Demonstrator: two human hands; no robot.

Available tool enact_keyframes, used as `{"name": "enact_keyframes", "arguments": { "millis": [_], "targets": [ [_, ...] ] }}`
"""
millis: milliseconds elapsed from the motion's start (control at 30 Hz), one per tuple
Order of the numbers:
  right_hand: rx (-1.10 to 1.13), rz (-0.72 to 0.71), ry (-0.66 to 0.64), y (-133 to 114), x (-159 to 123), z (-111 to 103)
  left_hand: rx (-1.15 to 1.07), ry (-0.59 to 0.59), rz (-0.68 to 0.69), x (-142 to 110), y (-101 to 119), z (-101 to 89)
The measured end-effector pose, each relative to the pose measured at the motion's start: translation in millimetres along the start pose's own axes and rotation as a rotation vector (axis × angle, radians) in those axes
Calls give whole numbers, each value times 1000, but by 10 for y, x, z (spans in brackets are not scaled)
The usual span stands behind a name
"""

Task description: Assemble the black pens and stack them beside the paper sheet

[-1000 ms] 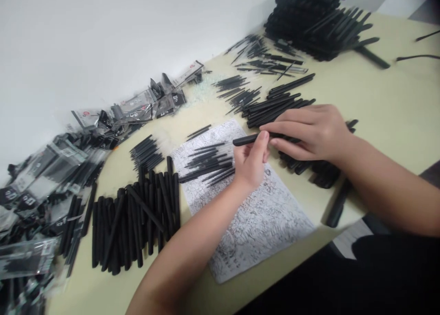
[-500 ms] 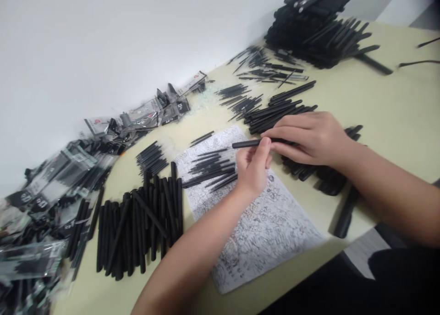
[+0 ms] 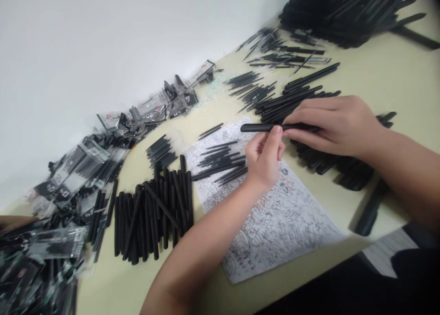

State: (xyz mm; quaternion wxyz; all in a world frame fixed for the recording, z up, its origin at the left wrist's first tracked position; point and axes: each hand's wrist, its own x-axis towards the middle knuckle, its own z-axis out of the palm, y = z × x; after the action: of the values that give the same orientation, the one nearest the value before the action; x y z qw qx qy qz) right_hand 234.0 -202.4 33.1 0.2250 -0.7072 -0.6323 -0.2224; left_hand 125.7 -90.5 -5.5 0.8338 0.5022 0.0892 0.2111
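A black pen (image 3: 253, 128) lies nearly level in both my hands above the scribbled paper (image 3: 275, 223). My left hand (image 3: 265, 157) pinches its middle between thumb and fingers. My right hand (image 3: 333, 122) grips its right part, and the fingers hide much of that end. Thin black refills (image 3: 220, 155) lie on the paper just left of my left hand. Black pen barrels (image 3: 285, 103) are stacked behind my right hand, and more dark pen parts (image 3: 323, 164) lie beneath it.
Black tubes (image 3: 151, 214) are heaped left of the paper. Clear plastic packets (image 3: 82, 164) line the wall side. A tall black pile (image 3: 330, 13) stands at the back right, near thin refills (image 3: 254, 93). A skin-toned shape (image 3: 15, 222), perhaps a person's arm, shows at the left edge.
The view has shifted, so the tabletop items sit further right in the picture. Both hands still hold the pen, and its left end now looks thicker and more rounded.
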Motion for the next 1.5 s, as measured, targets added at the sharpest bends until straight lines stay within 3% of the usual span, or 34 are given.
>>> {"name": "enact_keyframes", "arguments": {
  "millis": [433,733,900,1500],
  "targets": [
    [114,-165,-60,47,14,-26,23,-3,-60,-10,69,29],
    [68,-93,3,13,-14,-23,-119,27,-103,-20,61,30],
    [74,-46,-30,31,-17,-45,-216,79,-191,-29,73,23],
    [62,-26,77,-16,20,-63,-180,62,-187,-29,34,-16]
  ]
}}
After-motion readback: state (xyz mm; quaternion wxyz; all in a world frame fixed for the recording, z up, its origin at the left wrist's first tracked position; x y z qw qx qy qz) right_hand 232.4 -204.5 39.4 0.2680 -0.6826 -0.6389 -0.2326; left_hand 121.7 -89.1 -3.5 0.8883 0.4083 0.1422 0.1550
